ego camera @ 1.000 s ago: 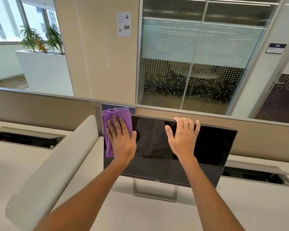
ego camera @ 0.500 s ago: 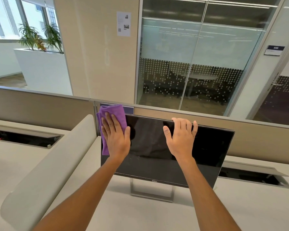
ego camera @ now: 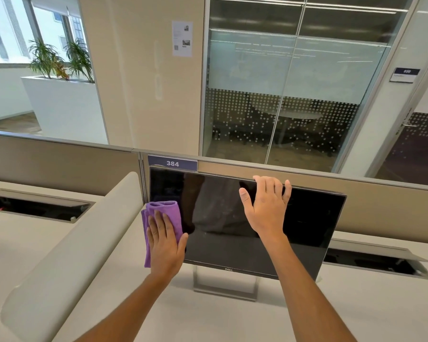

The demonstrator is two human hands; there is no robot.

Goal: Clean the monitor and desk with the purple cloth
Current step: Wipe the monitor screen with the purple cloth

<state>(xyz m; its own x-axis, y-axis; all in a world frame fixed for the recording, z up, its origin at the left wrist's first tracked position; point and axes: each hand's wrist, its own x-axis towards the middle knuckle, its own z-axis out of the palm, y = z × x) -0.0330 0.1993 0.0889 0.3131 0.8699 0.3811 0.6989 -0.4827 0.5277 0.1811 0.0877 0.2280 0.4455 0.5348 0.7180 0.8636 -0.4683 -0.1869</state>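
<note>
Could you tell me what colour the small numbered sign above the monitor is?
Dark purple-blue small numbered sign with white digits, in the head view.

Left hand (ego camera: 164,245) lower centre-left of frame, fingers straight and together, palm flat, forearm rising from the bottom edge, right hand (ego camera: 266,206) centre, fingers spread with tips hooked forward, thumb splayed left, forearm angling from lower right
</note>
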